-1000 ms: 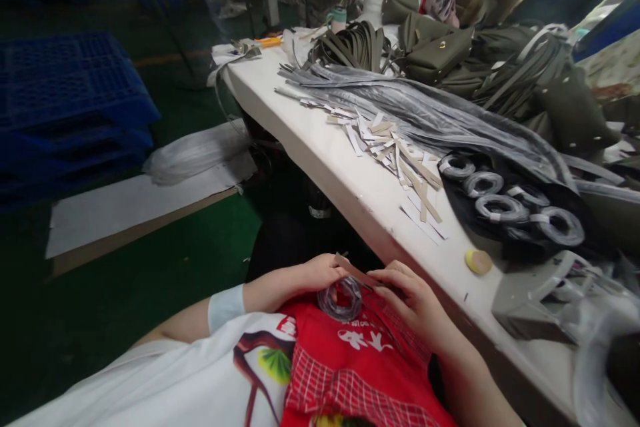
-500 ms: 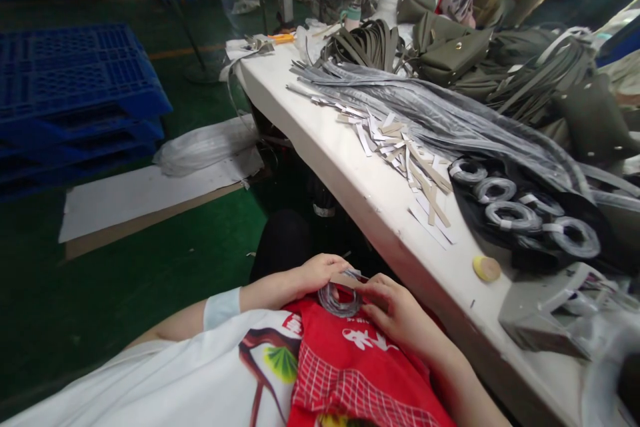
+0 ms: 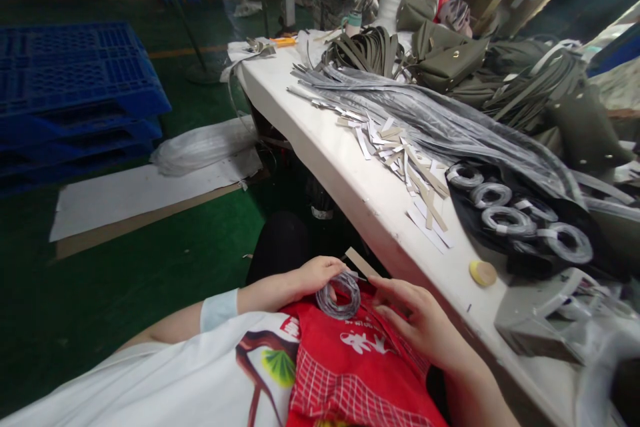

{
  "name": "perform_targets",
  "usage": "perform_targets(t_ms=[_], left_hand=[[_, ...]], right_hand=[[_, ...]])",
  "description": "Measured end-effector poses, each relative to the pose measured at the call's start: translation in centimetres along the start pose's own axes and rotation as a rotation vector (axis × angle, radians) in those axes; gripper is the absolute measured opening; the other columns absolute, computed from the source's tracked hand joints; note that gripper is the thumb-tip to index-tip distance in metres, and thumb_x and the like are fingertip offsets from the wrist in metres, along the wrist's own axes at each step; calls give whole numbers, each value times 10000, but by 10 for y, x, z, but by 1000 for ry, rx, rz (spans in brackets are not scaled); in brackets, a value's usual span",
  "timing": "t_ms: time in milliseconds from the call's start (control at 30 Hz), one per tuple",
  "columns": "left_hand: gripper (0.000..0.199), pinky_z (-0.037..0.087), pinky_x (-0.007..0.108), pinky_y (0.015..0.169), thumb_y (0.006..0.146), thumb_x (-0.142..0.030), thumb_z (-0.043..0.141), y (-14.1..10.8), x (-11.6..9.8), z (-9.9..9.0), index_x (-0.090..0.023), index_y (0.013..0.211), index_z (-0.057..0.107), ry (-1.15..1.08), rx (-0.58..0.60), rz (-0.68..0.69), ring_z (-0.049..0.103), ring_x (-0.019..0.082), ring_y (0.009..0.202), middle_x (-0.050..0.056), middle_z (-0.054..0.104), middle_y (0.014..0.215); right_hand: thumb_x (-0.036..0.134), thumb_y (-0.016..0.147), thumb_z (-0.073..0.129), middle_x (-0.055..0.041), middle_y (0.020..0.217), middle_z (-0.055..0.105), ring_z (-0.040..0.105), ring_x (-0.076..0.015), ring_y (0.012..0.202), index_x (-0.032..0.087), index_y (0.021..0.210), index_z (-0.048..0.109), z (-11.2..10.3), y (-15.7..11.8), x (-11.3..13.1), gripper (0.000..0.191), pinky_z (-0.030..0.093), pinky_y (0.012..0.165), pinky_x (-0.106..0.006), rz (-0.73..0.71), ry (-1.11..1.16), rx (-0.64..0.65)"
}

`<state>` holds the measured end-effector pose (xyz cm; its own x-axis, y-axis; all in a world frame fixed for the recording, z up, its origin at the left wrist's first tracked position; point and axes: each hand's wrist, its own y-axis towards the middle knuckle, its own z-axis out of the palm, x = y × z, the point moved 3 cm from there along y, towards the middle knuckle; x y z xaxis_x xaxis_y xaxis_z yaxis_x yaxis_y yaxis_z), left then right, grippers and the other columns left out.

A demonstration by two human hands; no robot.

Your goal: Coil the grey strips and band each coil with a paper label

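Note:
A coil of grey strap (image 3: pixel 339 307), seemingly wrapped in clear plastic, is held over my lap by my left hand (image 3: pixel 319 275), fingers closed round its upper left side. To its right, my right hand (image 3: pixel 407 303) pinches one end of a narrow tan paper strip (image 3: pixel 361 261), which points up and left, apart from the coil. A red apron (image 3: pixel 345 360) lies beneath both hands. On the table's near side, a heap of similar white and tan strips (image 3: pixel 400 153) lies beside long grey plastic-wrapped straps (image 3: pixel 400 103).
The white table (image 3: pixel 345 193) runs diagonally at my right. Several finished coils (image 3: pixel 507 220) rest on black material, near a yellow tape roll (image 3: pixel 483 273) and a tape dispenser (image 3: pixel 540 320). Olive bags (image 3: pixel 453 63) are piled behind. Blue pallets (image 3: pixel 75 73) stand on the floor at left.
My right hand has moved right, away from the coil, drawing the paper strip off its top. The left hand still holds the coil, now more fully visible.

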<state>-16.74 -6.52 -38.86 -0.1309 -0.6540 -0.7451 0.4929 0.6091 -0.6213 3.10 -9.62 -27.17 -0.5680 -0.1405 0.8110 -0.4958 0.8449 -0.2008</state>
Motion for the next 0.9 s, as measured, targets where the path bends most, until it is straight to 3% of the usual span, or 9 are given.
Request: perform_targets(t_ms=[133,267,367,433,500,567,733,900], left_hand=[[356,471,227,555,851,-423,573,2,0,-1,-117,980,702,3,-24,45,604,108,536,65,740,838],[405,470,247,547,868,-457,545,2,-2,-1,-126,1047,693,-2,7,38,582,112,499,54,736,798],[410,488,264,606,848,-473,582,1,-5,-2,-120,1013,707,9,-12,68,636,147,611,74,743,850],[394,500,276,693,836,-461,607,2,-7,-3,-110,972,722,16,-35,95,664,176,749,93,746,912],[388,502,286,738,839,-454,606,3,-7,-3,-107,963,726,16,-43,100,668,189,812,97,746,929],[380,502,274,718,849,-445,594,4,-5,-2,-106,963,724,16,-47,97,670,176,776,92,748,907],[398,419,218,465,878,-467,548,3,-3,-1,-130,1025,700,19,-16,47,575,103,456,62,744,796],[396,405,219,433,869,-480,562,0,-8,1,-130,999,696,30,-13,26,565,111,434,49,731,739]], right_hand=[[370,936,545,-91,1173,700,677,-237,1016,235,1308,595,5,-3,6,399,544,902,-346,68,174,110],[431,992,408,-54,909,745,698,-191,743,233,1322,567,16,-1,8,417,572,689,-291,179,333,343],[397,1011,355,-42,829,720,668,-186,745,221,1023,708,14,5,10,395,516,714,-284,136,28,267],[356,1001,383,-36,762,695,642,-181,727,214,773,704,11,7,12,419,462,716,-279,86,-242,195],[321,982,413,-27,685,667,612,-169,662,213,652,661,7,6,15,427,414,669,-273,54,-398,188],[297,954,443,-18,627,649,576,-154,589,214,598,638,4,5,18,415,368,612,-275,44,-467,198],[253,859,501,-17,486,591,435,-121,414,207,491,590,-4,3,24,382,223,501,-318,100,-623,151],[256,822,524,-72,527,654,526,-155,440,194,523,633,12,22,40,324,220,503,-323,33,-788,194]])
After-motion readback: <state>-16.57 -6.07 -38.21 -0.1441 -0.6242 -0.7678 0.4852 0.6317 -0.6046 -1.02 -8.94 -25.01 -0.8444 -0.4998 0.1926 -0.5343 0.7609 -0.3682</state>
